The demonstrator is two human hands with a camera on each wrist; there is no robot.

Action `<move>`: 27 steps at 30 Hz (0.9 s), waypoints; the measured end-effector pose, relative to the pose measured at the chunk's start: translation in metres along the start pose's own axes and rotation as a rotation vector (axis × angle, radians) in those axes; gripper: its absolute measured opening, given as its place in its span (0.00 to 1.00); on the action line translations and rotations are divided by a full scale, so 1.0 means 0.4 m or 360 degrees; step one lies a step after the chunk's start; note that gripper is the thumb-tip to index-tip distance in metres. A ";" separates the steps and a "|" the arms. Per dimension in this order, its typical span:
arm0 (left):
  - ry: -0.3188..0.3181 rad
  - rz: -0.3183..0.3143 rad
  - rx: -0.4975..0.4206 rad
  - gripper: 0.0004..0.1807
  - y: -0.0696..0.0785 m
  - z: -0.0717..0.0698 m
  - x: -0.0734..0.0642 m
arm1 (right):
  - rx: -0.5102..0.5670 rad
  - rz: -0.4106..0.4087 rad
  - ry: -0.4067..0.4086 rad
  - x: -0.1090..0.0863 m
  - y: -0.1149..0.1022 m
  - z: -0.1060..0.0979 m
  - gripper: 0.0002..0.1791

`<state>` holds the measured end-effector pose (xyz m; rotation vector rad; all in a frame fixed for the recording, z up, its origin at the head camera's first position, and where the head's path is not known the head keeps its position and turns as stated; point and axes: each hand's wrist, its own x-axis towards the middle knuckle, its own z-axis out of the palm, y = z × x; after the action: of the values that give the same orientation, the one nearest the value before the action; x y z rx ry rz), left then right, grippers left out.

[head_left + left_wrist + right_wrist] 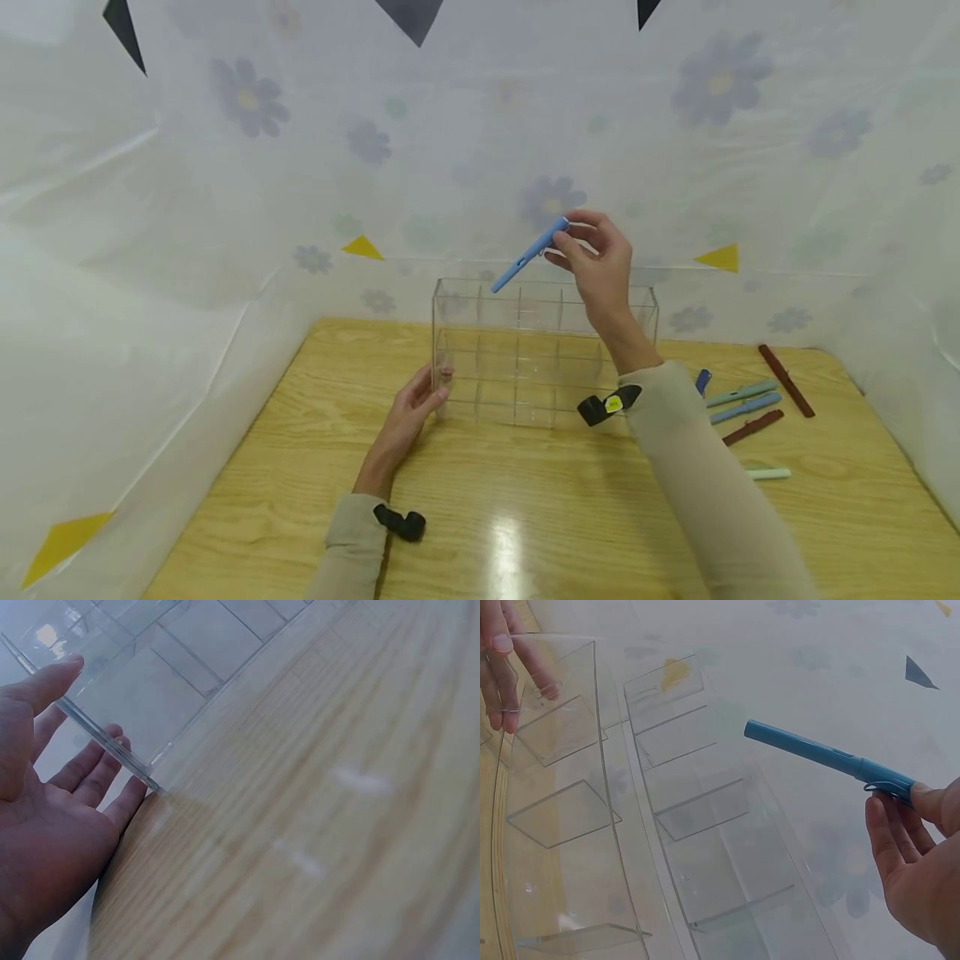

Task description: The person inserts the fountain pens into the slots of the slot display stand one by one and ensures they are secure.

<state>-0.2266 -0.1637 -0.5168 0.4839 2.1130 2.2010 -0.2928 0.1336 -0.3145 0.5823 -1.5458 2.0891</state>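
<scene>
A clear acrylic organizer (498, 365) with several compartments stands upright on the wooden table. My left hand (408, 408) holds its left side low down. In the left wrist view the thumb (56, 681) lies at the front of the side panel, with the other fingers behind it. My right hand (606, 262) pinches a blue pen (528, 255) by one end, above the organizer's upper edge. That pen slants, its free end pointing down and left. In the right wrist view the pen (810, 749) is apart from the organizer (604, 817), its clip near the fingers.
Right of the organizer lie a green pen (742, 392), another blue pen (746, 408), two dark red pens (786, 381), a dark blue pen (702, 382) and a pale pen (770, 474). A flower-patterned sheet (465, 125) hangs behind the table (300, 492).
</scene>
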 end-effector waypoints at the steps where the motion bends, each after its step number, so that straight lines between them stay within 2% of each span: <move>1: -0.0001 -0.0001 0.0001 0.31 -0.001 0.001 0.000 | 0.0002 0.0011 -0.0008 0.001 0.005 0.004 0.14; 7: -0.0006 -0.0010 0.0008 0.31 -0.002 0.004 0.000 | -0.0073 0.0048 -0.0043 -0.002 0.026 0.013 0.16; 14: -0.0066 0.0047 0.0004 0.32 -0.003 0.004 0.006 | -0.0148 0.0104 -0.0093 -0.008 0.049 0.006 0.16; 20: -0.0052 0.0020 -0.0004 0.32 -0.001 0.008 0.006 | -0.0212 0.0147 -0.0164 -0.011 0.059 0.000 0.15; 27: -0.0020 -0.0010 0.0017 0.33 -0.006 0.009 0.004 | -0.0253 0.0140 -0.0280 -0.010 0.064 0.000 0.16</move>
<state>-0.2275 -0.1598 -0.5190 0.4901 2.1178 2.1789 -0.3049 0.1267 -0.3365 0.6657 -1.8476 1.9986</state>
